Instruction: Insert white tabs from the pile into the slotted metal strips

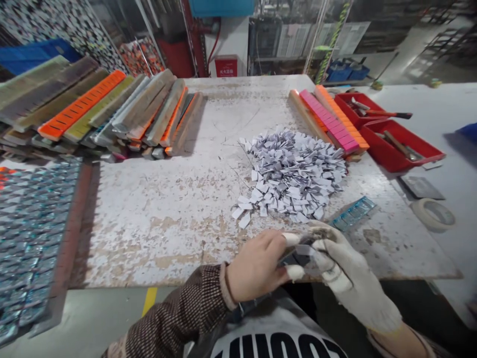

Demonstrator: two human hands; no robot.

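My left hand (257, 266), bare with white finger cots on two fingertips, is closed in a pinch on a small dark piece (298, 256) at the near table edge. My right hand (348, 278), in a white glove, grips the same piece from the right with curled fingers. Just beyond the hands lies a heap of small white-grey paper tags (294, 174). A clear blue-tinted strip (353, 213) lies on the table right of the heap, near my right hand.
Stacked long bars, grey, orange and yellow-green (112, 112), fill the far left. Pink and orange bars (328, 119) lean at the back right beside red trays with tools (395, 141). A tape roll (434, 215) lies on the right. Trays of shiny pieces (33, 233) sit left.
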